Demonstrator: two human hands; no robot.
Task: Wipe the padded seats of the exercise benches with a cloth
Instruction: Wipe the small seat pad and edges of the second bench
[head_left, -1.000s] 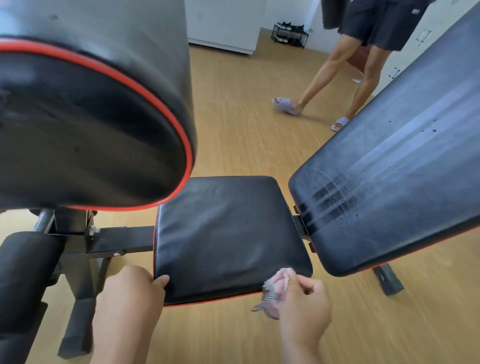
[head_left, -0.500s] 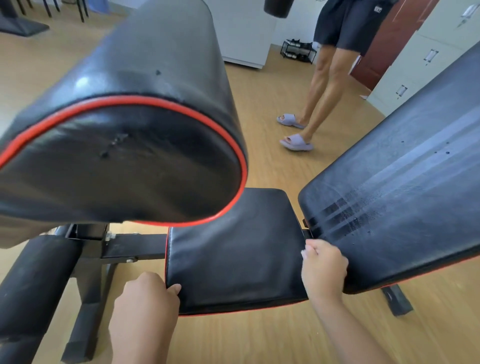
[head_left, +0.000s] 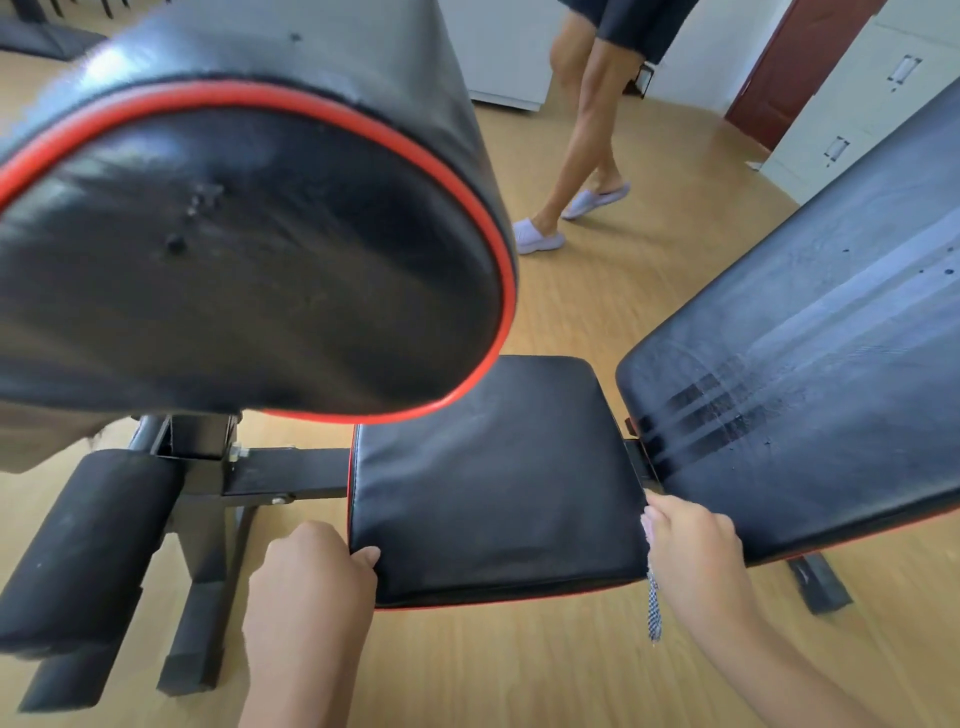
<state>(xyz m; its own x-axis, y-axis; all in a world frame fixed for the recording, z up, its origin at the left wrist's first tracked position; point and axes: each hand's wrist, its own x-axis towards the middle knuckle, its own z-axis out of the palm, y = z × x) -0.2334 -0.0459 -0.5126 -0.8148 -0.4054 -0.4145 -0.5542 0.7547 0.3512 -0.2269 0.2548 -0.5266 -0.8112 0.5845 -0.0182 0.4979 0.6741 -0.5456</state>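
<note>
The square seat pad (head_left: 498, 478), smooth black vinyl with thin red piping and faint creases, sits between a bulky rounded pad (head_left: 249, 249) and the tilted backrest (head_left: 810, 374), whose surface is scuffed with worn stripes. The left hand (head_left: 311, 577) curls around the seat's near left corner. The right hand (head_left: 693, 545) is fisted at the right edge, clutching a checked woven cloth (head_left: 654, 613) that dangles below it over the wood-grain floor (head_left: 493, 670).

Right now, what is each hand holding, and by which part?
The right hand holds the cloth bunched inside its grip, a checked end dangling below. The left hand grips the near left corner of the seat pad.
</note>
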